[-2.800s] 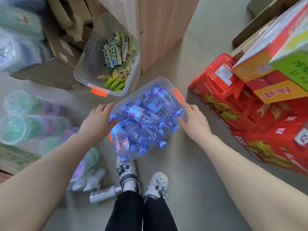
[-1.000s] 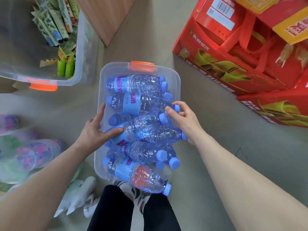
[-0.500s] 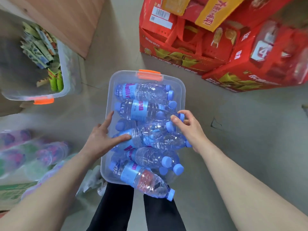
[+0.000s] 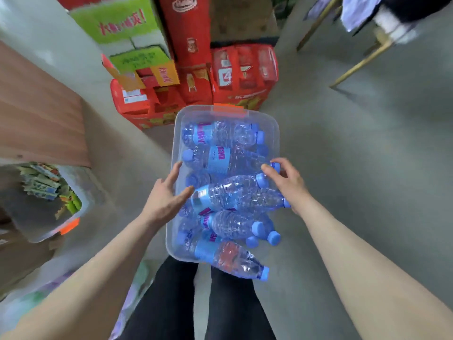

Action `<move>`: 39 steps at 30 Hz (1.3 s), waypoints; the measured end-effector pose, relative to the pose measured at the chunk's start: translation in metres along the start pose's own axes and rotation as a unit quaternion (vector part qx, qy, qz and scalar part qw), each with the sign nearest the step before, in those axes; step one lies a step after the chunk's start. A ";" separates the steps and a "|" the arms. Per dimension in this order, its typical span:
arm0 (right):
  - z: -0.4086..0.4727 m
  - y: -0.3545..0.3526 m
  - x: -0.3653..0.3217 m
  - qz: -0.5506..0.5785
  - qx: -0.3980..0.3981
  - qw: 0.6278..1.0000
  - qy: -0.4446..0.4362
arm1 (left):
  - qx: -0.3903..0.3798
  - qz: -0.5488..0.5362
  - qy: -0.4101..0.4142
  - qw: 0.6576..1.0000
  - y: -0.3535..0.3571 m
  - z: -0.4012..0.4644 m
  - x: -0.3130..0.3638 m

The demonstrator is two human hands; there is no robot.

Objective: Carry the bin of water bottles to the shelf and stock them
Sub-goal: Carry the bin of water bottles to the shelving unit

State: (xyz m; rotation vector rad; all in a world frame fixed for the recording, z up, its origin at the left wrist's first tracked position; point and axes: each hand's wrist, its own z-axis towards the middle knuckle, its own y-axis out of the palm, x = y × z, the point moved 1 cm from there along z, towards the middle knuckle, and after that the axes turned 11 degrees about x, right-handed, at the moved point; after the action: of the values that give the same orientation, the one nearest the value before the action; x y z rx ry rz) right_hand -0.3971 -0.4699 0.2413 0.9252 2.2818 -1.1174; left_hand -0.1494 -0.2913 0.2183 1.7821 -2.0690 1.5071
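Observation:
A clear plastic bin (image 4: 174, 148) with an orange latch (image 4: 229, 109) hangs in front of me, above my legs. Several water bottles (image 4: 220, 136) with blue caps and blue labels lie piled in it; one bottle (image 4: 235, 260) sticks out over the near rim. My left hand (image 4: 163, 200) grips the bin's left rim, thumb over the edge against a bottle and index finger stretched along the rim. My right hand (image 4: 289, 185) grips the right rim, its fingers curled over the edge by the bottle caps. No shelf is in view.
Stacked red cartons (image 4: 196, 94) and a green carton (image 4: 117, 20) stand just beyond the bin. A wooden cabinet side (image 4: 36, 114) is at left, with a second clear bin of snack packets (image 4: 41, 204) below it. Chair legs (image 4: 355, 65) are upper right. Grey floor (image 4: 367, 168) stretches right.
The bin has come up off the floor in both hands. My view has swung round: the red cartons now lie straight ahead, and the snack bin has slid to the lower left.

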 end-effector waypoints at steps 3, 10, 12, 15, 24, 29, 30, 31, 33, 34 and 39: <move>-0.027 -0.048 0.022 0.030 0.072 0.997 0.020 | -0.023 0.026 0.054 0.998 0.013 -0.006 0.046; -0.083 -0.152 0.110 0.110 0.172 0.974 0.100 | -0.109 0.120 0.152 0.975 0.080 -0.041 0.154; -0.097 -0.181 0.138 0.139 0.195 0.963 0.125 | -0.125 0.144 0.187 0.964 0.108 -0.057 0.186; -0.122 -0.226 0.187 0.177 0.239 0.942 0.158 | -0.153 0.179 0.221 0.947 0.159 -0.085 0.229; -0.173 -0.355 0.346 0.257 0.358 0.852 0.282 | -0.275 0.262 0.296 0.877 0.356 -0.164 0.353; -0.191 -0.425 0.417 0.327 0.399 0.783 0.346 | -0.336 0.314 0.341 0.820 0.478 -0.199 0.424; -0.192 -0.440 0.430 0.331 0.406 0.775 0.355 | -0.347 0.321 0.346 0.811 0.501 -0.207 0.440; -0.195 -0.454 0.445 0.338 0.414 0.761 0.369 | -0.360 0.332 0.352 0.798 0.523 -0.216 0.456; -0.200 -0.484 0.480 0.361 0.431 0.732 0.385 | -0.382 0.352 0.365 0.773 0.569 -0.240 0.489; -0.202 -0.499 0.496 0.370 0.434 0.722 0.391 | -0.388 0.360 0.376 0.761 0.592 -0.253 0.506; -0.216 -0.581 0.586 0.420 0.439 0.679 0.412 | -0.395 0.394 0.411 0.721 0.716 -0.327 0.579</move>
State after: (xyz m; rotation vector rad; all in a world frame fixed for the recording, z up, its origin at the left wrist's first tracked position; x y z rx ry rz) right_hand -1.2379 -0.3378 0.3011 2.9483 1.1710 -1.4366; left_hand -1.0769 -0.5957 0.2711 -0.1371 -2.3424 0.8589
